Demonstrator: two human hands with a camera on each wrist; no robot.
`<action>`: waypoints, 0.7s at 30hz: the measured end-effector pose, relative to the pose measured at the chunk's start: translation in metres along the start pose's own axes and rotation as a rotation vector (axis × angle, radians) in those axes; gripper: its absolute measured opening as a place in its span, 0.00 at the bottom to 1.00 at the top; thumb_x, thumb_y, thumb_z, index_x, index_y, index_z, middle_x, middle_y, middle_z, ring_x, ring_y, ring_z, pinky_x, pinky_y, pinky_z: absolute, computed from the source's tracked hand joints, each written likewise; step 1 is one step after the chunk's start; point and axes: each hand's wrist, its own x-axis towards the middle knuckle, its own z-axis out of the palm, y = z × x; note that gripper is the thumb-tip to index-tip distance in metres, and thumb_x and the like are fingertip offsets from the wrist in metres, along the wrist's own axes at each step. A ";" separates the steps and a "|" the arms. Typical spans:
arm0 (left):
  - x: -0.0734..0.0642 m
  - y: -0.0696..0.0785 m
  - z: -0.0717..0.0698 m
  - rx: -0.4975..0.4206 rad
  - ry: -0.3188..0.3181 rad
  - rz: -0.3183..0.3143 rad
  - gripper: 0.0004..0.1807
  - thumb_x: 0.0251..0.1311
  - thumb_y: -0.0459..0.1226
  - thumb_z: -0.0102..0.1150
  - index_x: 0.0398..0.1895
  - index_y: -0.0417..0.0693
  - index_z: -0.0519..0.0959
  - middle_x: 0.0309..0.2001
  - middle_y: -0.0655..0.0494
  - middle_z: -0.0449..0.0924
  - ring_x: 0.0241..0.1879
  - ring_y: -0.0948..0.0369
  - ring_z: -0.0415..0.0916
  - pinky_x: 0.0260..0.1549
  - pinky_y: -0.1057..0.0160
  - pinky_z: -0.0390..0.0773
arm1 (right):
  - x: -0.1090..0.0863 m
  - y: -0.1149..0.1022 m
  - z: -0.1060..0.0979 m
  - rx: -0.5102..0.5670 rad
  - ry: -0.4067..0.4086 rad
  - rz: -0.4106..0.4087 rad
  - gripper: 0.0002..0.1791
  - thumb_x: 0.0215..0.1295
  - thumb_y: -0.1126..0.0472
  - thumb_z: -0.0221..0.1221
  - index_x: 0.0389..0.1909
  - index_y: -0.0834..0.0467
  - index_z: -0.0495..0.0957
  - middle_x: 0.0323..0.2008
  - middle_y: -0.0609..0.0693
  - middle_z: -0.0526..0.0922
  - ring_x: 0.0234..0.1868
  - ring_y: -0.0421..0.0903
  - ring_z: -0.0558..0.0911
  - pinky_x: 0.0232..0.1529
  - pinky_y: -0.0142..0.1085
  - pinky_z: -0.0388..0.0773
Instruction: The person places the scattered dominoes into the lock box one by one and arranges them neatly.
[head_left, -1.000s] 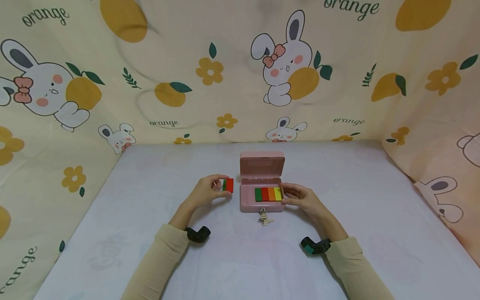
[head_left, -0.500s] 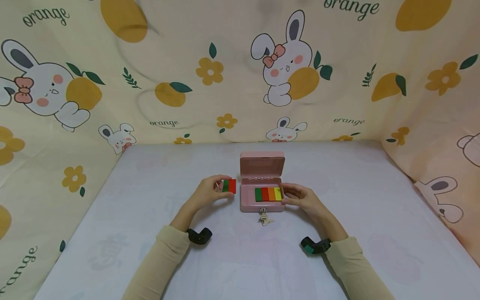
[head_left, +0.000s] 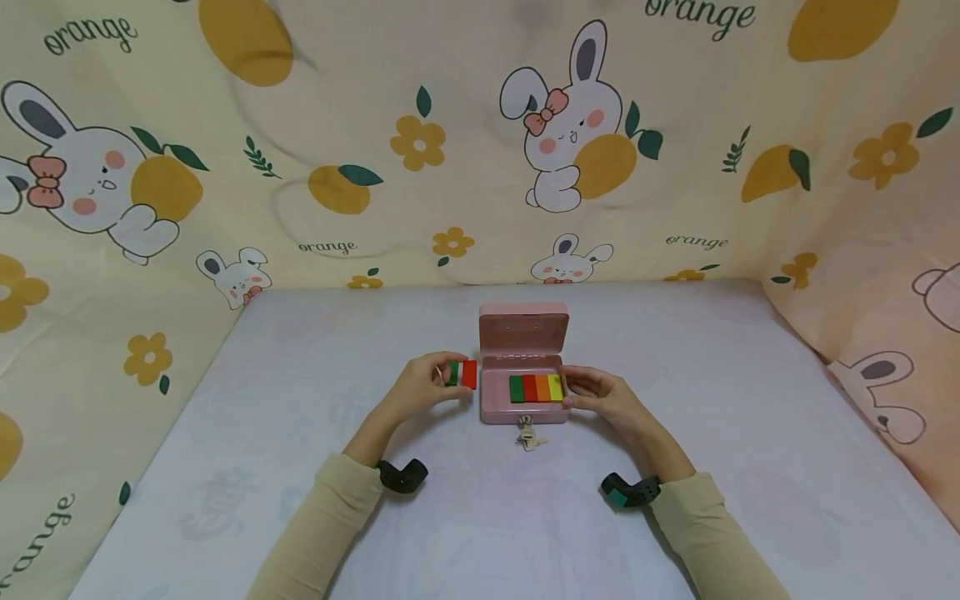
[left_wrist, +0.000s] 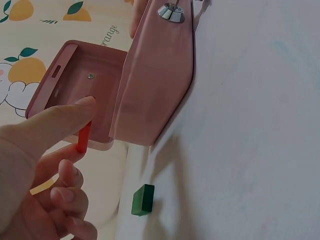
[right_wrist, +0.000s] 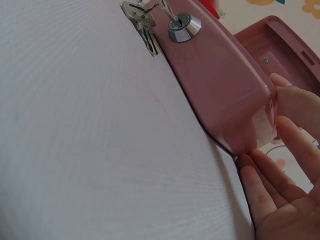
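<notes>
In the head view, my left hand (head_left: pixel 427 379) pinches a thin red block (head_left: pixel 469 375) between thumb and fingers, close to the left side of a pink metal box (head_left: pixel 495 412). The left wrist view shows that red block (left_wrist: pixel 84 137) held on edge. A green block (left_wrist: pixel 143 200) sits separately on the table behind the hand. The box's lid (head_left: pixel 523 332) stands up at the back, and a row of green, red, orange and yellow blocks (head_left: pixel 536 389) lies inside. My right hand (head_left: pixel 603 396) rests on the box's right side, thumb at the rim and fingertips along the wall.
Keys (head_left: pixel 529 437) hang from the lock on the box's front, over the white tabletop (head_left: pixel 480 517). Cloth printed with rabbits and oranges (head_left: pixel 465 125) closes off the back and both sides.
My left hand has moved slightly right toward the box with the red block, uncovering more of the green one behind it. The right hand and box have stayed in place.
</notes>
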 end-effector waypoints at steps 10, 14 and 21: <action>0.001 0.003 0.004 0.004 -0.002 0.017 0.26 0.51 0.36 0.71 0.55 0.40 0.77 0.30 0.43 0.72 0.24 0.64 0.60 0.23 0.73 0.58 | 0.000 -0.002 0.000 -0.001 -0.010 -0.016 0.35 0.61 0.61 0.64 0.67 0.65 0.64 0.69 0.66 0.64 0.70 0.61 0.65 0.56 0.19 0.71; 0.002 0.004 0.006 0.009 -0.003 0.026 0.27 0.51 0.37 0.71 0.55 0.40 0.77 0.29 0.47 0.71 0.23 0.65 0.59 0.24 0.73 0.58 | -0.001 -0.003 0.000 -0.002 -0.008 -0.014 0.35 0.61 0.60 0.64 0.67 0.65 0.64 0.69 0.66 0.64 0.70 0.60 0.66 0.56 0.19 0.71; 0.002 0.008 0.008 -0.003 -0.007 0.023 0.27 0.50 0.37 0.72 0.55 0.41 0.78 0.27 0.53 0.69 0.23 0.65 0.59 0.24 0.72 0.58 | -0.001 -0.003 0.001 -0.016 0.000 -0.002 0.35 0.61 0.60 0.64 0.67 0.64 0.64 0.69 0.65 0.65 0.70 0.62 0.65 0.57 0.19 0.71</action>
